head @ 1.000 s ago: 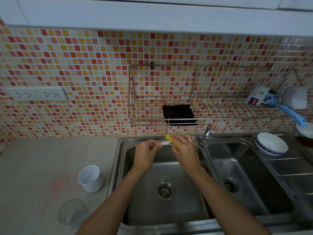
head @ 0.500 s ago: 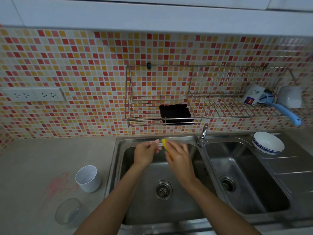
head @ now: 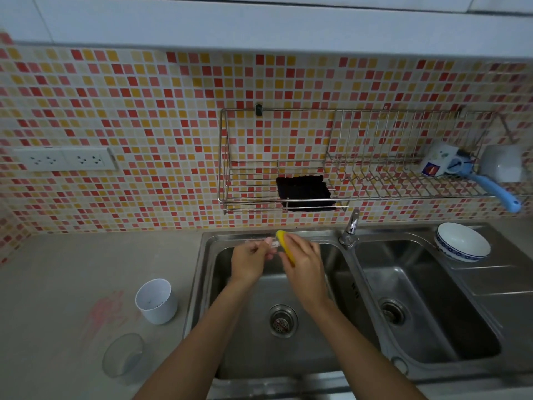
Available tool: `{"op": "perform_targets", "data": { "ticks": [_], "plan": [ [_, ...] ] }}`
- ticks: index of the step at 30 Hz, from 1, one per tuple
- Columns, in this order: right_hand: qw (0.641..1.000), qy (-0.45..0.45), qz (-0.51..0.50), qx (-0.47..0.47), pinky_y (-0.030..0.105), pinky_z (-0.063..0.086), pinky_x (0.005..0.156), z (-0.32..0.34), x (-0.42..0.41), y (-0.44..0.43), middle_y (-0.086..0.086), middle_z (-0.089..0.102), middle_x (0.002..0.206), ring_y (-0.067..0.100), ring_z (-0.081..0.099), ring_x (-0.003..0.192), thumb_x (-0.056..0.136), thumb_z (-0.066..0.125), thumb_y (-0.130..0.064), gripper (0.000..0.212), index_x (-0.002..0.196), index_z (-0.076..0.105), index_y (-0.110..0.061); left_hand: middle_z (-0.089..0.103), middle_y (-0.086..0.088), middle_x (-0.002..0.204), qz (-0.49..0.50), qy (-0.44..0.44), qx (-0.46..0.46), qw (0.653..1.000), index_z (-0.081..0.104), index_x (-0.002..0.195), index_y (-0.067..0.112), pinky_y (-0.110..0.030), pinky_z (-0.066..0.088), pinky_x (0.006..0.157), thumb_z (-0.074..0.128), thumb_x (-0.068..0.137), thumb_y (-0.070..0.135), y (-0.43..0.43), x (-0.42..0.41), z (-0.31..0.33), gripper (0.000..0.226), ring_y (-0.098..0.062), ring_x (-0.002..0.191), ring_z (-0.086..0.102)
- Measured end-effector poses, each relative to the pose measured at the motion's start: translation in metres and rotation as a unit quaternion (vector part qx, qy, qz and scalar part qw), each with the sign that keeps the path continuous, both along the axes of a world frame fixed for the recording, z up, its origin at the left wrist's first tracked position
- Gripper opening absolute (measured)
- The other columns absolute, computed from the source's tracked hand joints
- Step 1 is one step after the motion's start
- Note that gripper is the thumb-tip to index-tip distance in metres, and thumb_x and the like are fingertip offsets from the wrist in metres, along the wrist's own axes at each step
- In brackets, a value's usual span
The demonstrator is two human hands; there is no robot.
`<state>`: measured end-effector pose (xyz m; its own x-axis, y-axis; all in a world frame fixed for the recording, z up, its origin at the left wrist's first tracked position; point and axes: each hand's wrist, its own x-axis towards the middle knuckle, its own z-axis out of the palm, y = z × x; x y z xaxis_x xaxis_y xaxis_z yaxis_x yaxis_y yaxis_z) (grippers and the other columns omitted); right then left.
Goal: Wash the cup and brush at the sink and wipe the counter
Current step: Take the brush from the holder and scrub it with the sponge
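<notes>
Single head-worn wide-angle view, forward and down over the sink [head: 350, 272], fairly close.

Count, head view.
- hands: 2, left hand [head: 249, 262] and right hand [head: 305, 267]
- sink basins [head: 253, 350] [head: 450, 321]: 2
- drains [head: 283, 320] [head: 391, 313]: 2
- faucet [head: 350, 228]: 1
- yellow sponge [head: 285, 245]: 1
- pale brush [head: 274, 243]: 1
- white cup [head: 157, 303]: 1
- clear glass [head: 124, 355]: 1
- patterned bowl [head: 461, 241]: 1
- wire rack [head: 403, 194]: 1
- sockets [head: 43, 160] [head: 89, 160]: 2

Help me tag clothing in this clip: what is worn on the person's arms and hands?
Nothing visible: the left hand and right hand are ungloved, no rings, watch or bracelet show, and both forearms are sleeveless to the frame edge.
</notes>
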<state>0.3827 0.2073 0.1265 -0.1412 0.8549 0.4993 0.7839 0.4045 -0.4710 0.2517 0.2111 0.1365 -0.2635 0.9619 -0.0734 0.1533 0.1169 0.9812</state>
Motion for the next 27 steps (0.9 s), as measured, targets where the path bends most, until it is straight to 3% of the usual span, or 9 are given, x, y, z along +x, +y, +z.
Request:
{"op": "perform_targets", "data": {
  "ticks": [3,7,12,16,19,24,27],
  "plan": [
    [0.999,0.006,-0.026,-0.027,0.023,0.04,0.098,-0.002,0.004,0.0,-0.002,0.058,0.131,0.02,0.047,0.118,0.087,0.066,-0.012,0.05,0.135,0.052,-0.019,0.073,0.007,0.073,0.006,0.019,-0.008,1.0,0.074,0.077,0.021,-0.014,0.037,0.064,0.056,0.093,0.041,0.0,-0.004,-0.002,0.032,-0.001,0.072,0.065],
    [0.999,-0.045,0.016,0.012,0.027,0.05,0.089,-0.009,0.001,-0.011,-0.002,0.062,0.125,0.022,0.053,0.104,0.083,0.071,-0.01,0.05,0.131,0.058,-0.015,0.073,0.008,0.07,0.008,0.019,0.002,1.0,0.071,0.071,0.027,-0.018,0.042,0.065,0.058,0.092,0.04,-0.003,-0.01,-0.004,0.027,-0.002,0.068,0.066],
    [0.999,0.0,-0.042,-0.029,0.025,0.043,0.093,-0.012,0.011,-0.006,0.0,0.06,0.128,0.021,0.049,0.11,0.084,0.068,-0.007,0.052,0.134,0.054,-0.016,0.073,0.009,0.071,-0.02,0.02,0.03,0.999,0.067,0.074,0.036,-0.018,0.049,0.069,0.062,0.091,0.031,-0.008,-0.011,-0.005,0.019,-0.004,0.07,0.068],
    [0.998,-0.054,0.008,0.016,0.026,0.05,0.085,-0.016,0.005,-0.016,-0.002,0.063,0.123,0.019,0.054,0.102,0.081,0.073,-0.009,0.052,0.13,0.058,-0.016,0.074,0.001,0.076,-0.032,0.015,0.041,0.999,0.069,0.078,0.034,-0.024,0.053,0.074,0.063,0.091,0.026,-0.008,-0.015,-0.008,0.016,-0.013,0.075,0.068],
    [0.999,-0.019,-0.036,-0.018,0.027,0.047,0.089,-0.016,0.012,-0.011,-0.001,0.062,0.125,0.021,0.051,0.105,0.084,0.069,-0.006,0.051,0.132,0.057,-0.016,0.074,0.005,0.077,-0.04,0.016,0.042,0.998,0.068,0.078,0.035,-0.021,0.052,0.074,0.063,0.091,0.026,-0.009,-0.016,-0.009,0.016,-0.013,0.078,0.069],
    [0.997,-0.074,0.012,-0.002,0.03,0.049,0.09,-0.019,0.007,-0.02,-0.003,0.061,0.127,0.021,0.052,0.103,0.086,0.067,-0.01,0.049,0.132,0.056,-0.017,0.074,0.002,0.077,-0.043,0.016,0.043,0.998,0.07,0.08,0.032,-0.025,0.054,0.075,0.065,0.09,0.024,-0.012,-0.024,-0.013,0.014,-0.014,0.076,0.068],
    [0.998,-0.04,-0.035,-0.02,0.028,0.048,0.091,-0.019,0.01,-0.021,-0.004,0.061,0.126,0.021,0.051,0.103,0.086,0.066,-0.008,0.047,0.131,0.058,-0.017,0.073,0.006,0.082,-0.058,0.024,0.033,0.997,0.07,0.08,0.031,-0.026,0.053,0.08,0.065,0.09,0.016,-0.016,-0.025,-0.015,0.018,-0.013,0.082,0.068]
  ]
}}
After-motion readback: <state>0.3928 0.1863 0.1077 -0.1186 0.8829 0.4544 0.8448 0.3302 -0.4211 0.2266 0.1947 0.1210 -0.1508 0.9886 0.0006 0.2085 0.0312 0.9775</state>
